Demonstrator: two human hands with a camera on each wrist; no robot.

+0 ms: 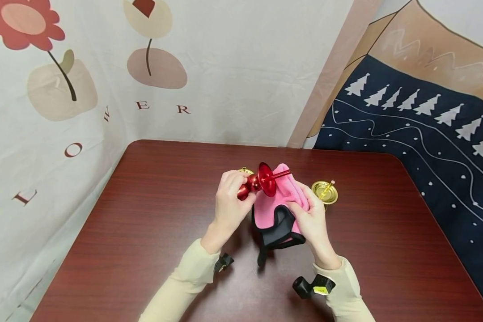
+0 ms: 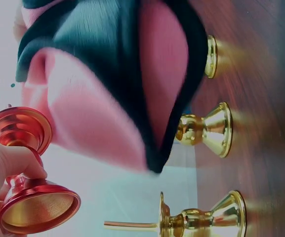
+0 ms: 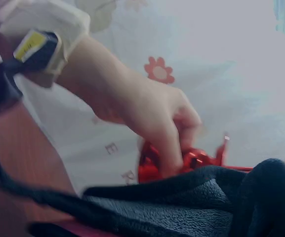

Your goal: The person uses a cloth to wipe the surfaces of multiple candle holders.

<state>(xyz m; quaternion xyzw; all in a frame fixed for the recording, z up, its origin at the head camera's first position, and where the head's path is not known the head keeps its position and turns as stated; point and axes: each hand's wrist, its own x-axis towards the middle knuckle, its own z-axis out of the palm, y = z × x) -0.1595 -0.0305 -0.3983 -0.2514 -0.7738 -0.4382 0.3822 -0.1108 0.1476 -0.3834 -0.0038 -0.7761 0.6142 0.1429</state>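
Note:
My left hand (image 1: 230, 203) grips a shiny red metal candlestick (image 1: 267, 180) round its stem, tilted sideways with its dish and thin spike toward the right. Its hollow flared base shows in the left wrist view. My right hand (image 1: 313, 220) pinches a pink cloth (image 1: 265, 215) with black fuzzy trim, thumb on the near side. The cloth hangs between my hands, and the spike overlaps its upper part in the head view. Seen from the right wrist, the cloth's black edge (image 3: 201, 197) covers part of the red candlestick.
A gold candlestick (image 1: 324, 193) stands on the brown table (image 1: 165, 188) beyond my right hand. Another gold one (image 1: 245, 171) is mostly hidden behind my left hand. The left wrist view shows a third gold candlestick base (image 2: 211, 57). Printed curtains hang behind the table.

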